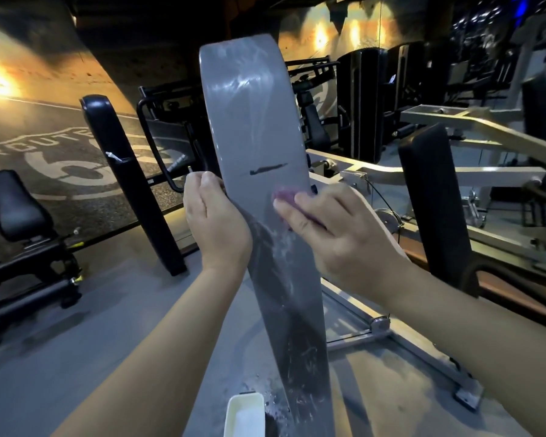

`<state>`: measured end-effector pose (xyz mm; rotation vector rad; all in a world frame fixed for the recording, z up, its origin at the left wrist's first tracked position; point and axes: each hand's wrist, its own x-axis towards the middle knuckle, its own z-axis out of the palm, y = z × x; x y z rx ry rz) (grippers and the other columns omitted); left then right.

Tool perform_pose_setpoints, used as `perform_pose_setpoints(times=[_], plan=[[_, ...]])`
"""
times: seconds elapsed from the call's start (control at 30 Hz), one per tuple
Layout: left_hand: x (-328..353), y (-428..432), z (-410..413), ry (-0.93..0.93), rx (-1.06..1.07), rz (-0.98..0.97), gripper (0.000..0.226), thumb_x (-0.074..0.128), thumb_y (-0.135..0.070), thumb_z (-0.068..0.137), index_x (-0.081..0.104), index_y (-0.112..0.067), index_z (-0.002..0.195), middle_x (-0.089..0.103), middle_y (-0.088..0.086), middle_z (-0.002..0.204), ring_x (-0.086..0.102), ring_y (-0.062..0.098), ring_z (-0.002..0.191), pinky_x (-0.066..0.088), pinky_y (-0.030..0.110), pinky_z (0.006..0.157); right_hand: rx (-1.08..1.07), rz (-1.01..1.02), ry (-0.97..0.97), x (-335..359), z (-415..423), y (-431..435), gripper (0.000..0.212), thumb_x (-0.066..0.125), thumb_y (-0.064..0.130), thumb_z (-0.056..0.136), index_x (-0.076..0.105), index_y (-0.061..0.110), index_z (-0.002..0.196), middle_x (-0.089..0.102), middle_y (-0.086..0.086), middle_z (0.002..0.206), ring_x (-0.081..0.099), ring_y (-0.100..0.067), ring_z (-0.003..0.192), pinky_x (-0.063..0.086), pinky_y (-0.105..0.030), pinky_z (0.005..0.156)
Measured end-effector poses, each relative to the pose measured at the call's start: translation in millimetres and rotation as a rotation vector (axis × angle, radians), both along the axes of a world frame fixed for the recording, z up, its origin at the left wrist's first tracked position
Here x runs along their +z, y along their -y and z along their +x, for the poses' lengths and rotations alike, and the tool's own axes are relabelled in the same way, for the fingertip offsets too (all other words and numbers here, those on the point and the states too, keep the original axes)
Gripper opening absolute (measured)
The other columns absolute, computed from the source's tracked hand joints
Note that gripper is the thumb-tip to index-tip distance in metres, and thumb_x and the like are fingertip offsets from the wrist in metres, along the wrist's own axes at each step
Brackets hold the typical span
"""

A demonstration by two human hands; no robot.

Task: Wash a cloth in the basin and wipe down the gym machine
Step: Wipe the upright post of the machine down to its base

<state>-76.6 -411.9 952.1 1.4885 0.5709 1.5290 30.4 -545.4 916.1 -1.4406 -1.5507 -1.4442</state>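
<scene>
The long grey panel (259, 159) of the gym machine stands nearly upright in front of the person, its long axis running from the floor up to a rounded top that leans slightly away and to the left. Its face is smooth and glossy, with a short dark mark across the middle, pale streaks of wet near the top, and soapy smears and scuffs lower down towards the base.

There is one cloth (285, 197), purplish-pink, bunched small and pressed against the panel's right half just below the dark mark. The right hand (338, 234) covers most of it, fingers (289, 208) laid fairly straight and flat over it, pushing it onto the surface; only the cloth's top edge shows. The left hand (216, 222) holds the panel's left edge at about the same height, fingers curled round behind it and thumb on the near side.

One white basin (246, 414) sits at the bottom of the view, just left of the panel's foot, with only its corner showing and water spots on the floor beside it.

Two bare forearms reach in from below. A black padded seat (11, 206) stands well off to the left, and a black upright pad (435, 203) to the right beside pale metal frame bars (473, 127).
</scene>
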Motion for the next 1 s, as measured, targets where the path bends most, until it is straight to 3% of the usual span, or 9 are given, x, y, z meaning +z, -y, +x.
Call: perform_pose_setpoints(times=[0.07,0.13,0.27,0.33,0.47,0.67,0.87,1.0], plan=[[1,1,0,0.018,-0.035,-0.008,0.028,0.036,-0.026,0.100,0.040,-0.007,0.079,0.045,0.009,0.081,0.045,0.028,0.077,0.041,0.048,0.069,-0.001,-0.067,0.024,-6,3,7,0.030,0.062,0.001,0.102,0.067,0.000,0.131,0.073,-0.014,0.103,0.062,-0.033,0.083,0.054,-0.044,0.072],[2,1,0,0.039,-0.070,-0.018,0.027,0.036,-0.023,0.099,0.036,-0.006,0.078,0.041,0.007,0.081,0.041,0.022,0.075,0.037,0.042,0.068,0.005,-0.005,0.003,9,10,6,0.030,0.063,0.003,0.101,0.068,0.001,0.131,0.073,-0.014,0.103,0.059,-0.033,0.085,0.054,-0.043,0.073],[3,3,-1,0.044,-0.118,-0.029,0.028,0.035,-0.020,0.101,0.034,-0.015,0.074,0.040,0.007,0.081,0.039,0.022,0.075,0.037,0.040,0.068,0.042,0.129,-0.104,15,13,2,0.032,0.064,-0.004,0.098,0.068,-0.001,0.130,0.059,-0.010,0.111,0.054,-0.033,0.091,0.054,-0.041,0.080],[2,2,-1,0.040,-0.122,-0.022,0.029,0.035,-0.021,0.101,0.034,-0.019,0.072,0.040,0.006,0.080,0.039,0.022,0.075,0.036,0.040,0.068,0.047,0.053,-0.105,-17,10,6,0.036,0.065,-0.007,0.095,0.066,-0.003,0.131,0.055,-0.009,0.113,0.051,-0.031,0.090,0.053,-0.041,0.080],[1,0,0,0.037,-0.128,-0.038,0.029,0.036,-0.024,0.100,0.035,-0.018,0.072,0.043,0.003,0.082,0.040,0.022,0.077,0.036,0.042,0.071,0.021,-0.129,-0.051,-57,9,18,0.033,0.064,-0.002,0.100,0.065,-0.002,0.132,0.073,-0.015,0.105,0.066,-0.036,0.082,0.057,-0.045,0.071],[2,0,0,0.024,-0.110,-0.046,0.035,0.036,-0.026,0.098,0.041,-0.033,0.063,0.045,0.002,0.081,0.043,0.022,0.079,0.039,0.043,0.073,0.040,0.110,-0.150,-16,7,4,0.035,0.065,-0.004,0.097,0.068,0.001,0.131,0.063,-0.009,0.108,0.053,-0.031,0.091,0.054,-0.043,0.078],[4,1,0,0.034,-0.112,-0.060,0.040,0.036,-0.022,0.097,0.039,-0.035,0.060,0.043,-0.002,0.076,0.040,0.022,0.076,0.037,0.044,0.072,0.010,-0.105,-0.161,-86,-7,17,0.037,0.065,-0.006,0.097,0.063,-0.003,0.134,0.071,-0.018,0.095,0.065,-0.039,0.081,0.054,-0.047,0.066],[3,1,1,0.026,-0.098,-0.070,0.043,0.038,-0.023,0.098,0.041,-0.037,0.058,0.044,-0.004,0.074,0.040,0.021,0.075,0.037,0.043,0.071,0.045,0.108,-0.230,-36,-7,5,0.028,0.061,0.000,0.102,0.068,-0.002,0.129,0.058,-0.009,0.104,0.054,-0.031,0.088,0.052,-0.038,0.078]])
